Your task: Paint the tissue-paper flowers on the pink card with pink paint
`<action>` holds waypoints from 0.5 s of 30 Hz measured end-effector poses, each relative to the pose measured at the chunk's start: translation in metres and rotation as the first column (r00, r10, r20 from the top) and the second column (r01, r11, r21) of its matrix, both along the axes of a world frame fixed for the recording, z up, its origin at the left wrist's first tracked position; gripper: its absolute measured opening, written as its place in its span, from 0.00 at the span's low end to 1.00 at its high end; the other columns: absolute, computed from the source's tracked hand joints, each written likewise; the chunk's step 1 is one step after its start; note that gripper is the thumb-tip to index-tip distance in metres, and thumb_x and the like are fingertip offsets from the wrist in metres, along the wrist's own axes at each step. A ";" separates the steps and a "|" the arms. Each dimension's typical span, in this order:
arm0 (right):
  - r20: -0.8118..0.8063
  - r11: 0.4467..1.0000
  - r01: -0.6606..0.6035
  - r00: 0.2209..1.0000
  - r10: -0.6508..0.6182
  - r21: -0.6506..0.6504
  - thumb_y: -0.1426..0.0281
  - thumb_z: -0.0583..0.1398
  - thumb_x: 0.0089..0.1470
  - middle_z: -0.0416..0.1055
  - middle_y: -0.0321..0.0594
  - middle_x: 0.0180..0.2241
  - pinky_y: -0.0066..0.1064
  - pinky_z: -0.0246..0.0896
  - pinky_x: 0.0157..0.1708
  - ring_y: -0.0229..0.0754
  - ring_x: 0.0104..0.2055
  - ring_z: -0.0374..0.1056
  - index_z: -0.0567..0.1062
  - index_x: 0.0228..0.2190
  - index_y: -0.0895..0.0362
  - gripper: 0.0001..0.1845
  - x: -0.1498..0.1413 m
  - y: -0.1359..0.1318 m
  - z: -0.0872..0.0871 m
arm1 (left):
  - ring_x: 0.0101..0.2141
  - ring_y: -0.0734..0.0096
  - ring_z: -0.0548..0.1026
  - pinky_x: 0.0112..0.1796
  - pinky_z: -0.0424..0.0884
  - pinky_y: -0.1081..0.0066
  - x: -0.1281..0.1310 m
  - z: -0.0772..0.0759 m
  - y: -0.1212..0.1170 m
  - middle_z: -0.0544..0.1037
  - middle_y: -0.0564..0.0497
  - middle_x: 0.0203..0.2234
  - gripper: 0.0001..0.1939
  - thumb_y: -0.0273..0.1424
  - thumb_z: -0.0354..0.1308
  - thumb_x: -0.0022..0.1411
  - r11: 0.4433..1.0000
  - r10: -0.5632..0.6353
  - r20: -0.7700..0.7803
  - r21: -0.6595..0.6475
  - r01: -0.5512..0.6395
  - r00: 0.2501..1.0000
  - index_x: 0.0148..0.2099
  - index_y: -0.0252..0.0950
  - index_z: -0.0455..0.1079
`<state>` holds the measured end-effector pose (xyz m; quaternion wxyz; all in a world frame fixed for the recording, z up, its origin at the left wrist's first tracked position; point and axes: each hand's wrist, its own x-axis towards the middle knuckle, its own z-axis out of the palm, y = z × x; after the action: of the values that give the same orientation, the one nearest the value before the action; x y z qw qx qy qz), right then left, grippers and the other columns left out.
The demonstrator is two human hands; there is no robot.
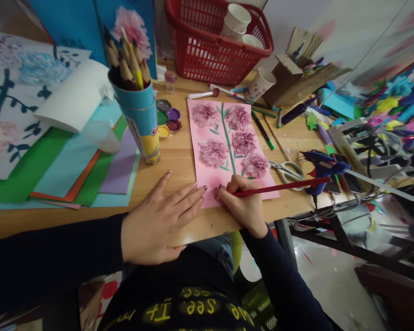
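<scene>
A pink sheet of paper (210,177) lies on the wooden table, bearing several pink-purple crinkled flowers (212,153) and a green stem (227,131) with painted leaves. My right hand (244,200) rests on its lower part, fingers pinched around a long red pencil (283,186) that slants out to the right. The pencil's tip is hidden by my fingers. Faint darker pink marks show just left of them. My left hand (165,214) lies flat with fingers spread, its fingertips on the sheet's lower left edge and the palm over the table's front edge.
Left stands a tube of coloured pencils (138,119), beside coloured papers (65,161) and a paint palette (167,117). Behind are a red basket (210,59) and a paper cup (261,84). Scissors (290,174), a green marker (263,132) and a blue glue gun (322,165) lie right.
</scene>
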<state>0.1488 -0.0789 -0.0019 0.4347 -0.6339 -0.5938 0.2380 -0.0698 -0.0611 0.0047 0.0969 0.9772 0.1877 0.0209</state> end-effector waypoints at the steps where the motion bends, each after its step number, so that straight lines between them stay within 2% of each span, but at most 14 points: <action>1: -0.027 1.000 0.016 1.000 -0.016 0.001 0.78 0.58 0.42 0.51 0.26 0.14 0.27 0.45 0.20 0.30 0.17 0.48 0.53 0.14 0.55 0.18 0.000 0.000 0.000 | 0.65 0.56 0.47 0.60 0.26 0.44 0.000 0.000 0.000 0.49 0.43 0.66 0.39 0.52 0.49 0.59 1.000 0.008 -0.005 -0.002 -0.008 1.000 0.66 0.34 0.53; 4: -0.071 0.996 0.080 0.994 -0.077 0.041 0.78 0.58 0.42 0.48 0.25 0.15 0.27 0.44 0.20 0.30 0.18 0.47 0.52 0.15 0.54 0.19 0.001 0.000 -0.002 | 0.65 0.56 0.46 0.60 0.25 0.44 0.000 0.000 0.000 0.49 0.45 0.66 0.39 0.52 0.50 0.59 1.000 0.023 -0.011 -0.007 -0.023 1.000 0.66 0.35 0.53; 8: -0.029 0.998 0.049 0.998 -0.047 0.051 0.78 0.58 0.43 0.47 0.25 0.15 0.27 0.42 0.20 0.30 0.18 0.45 0.52 0.16 0.54 0.19 0.000 0.000 -0.004 | 0.65 0.57 0.45 0.60 0.23 0.44 -0.001 -0.001 0.001 0.46 0.44 0.67 0.40 0.52 0.48 0.60 1.000 -0.014 -0.004 -0.020 0.014 1.000 0.67 0.33 0.50; 15: 0.016 0.998 0.026 1.000 -0.027 0.051 0.79 0.58 0.43 0.47 0.25 0.15 0.26 0.43 0.20 0.30 0.18 0.44 0.52 0.16 0.54 0.18 0.001 -0.001 -0.006 | 0.65 0.55 0.45 0.60 0.25 0.42 -0.001 -0.001 0.001 0.48 0.43 0.67 0.40 0.52 0.47 0.61 1.000 -0.018 -0.016 -0.016 0.018 1.000 0.67 0.33 0.49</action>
<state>0.1497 -0.0799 -0.0076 0.4488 -0.6325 -0.5946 0.2119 -0.0707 -0.0597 0.0042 0.1030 0.9782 0.1800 0.0106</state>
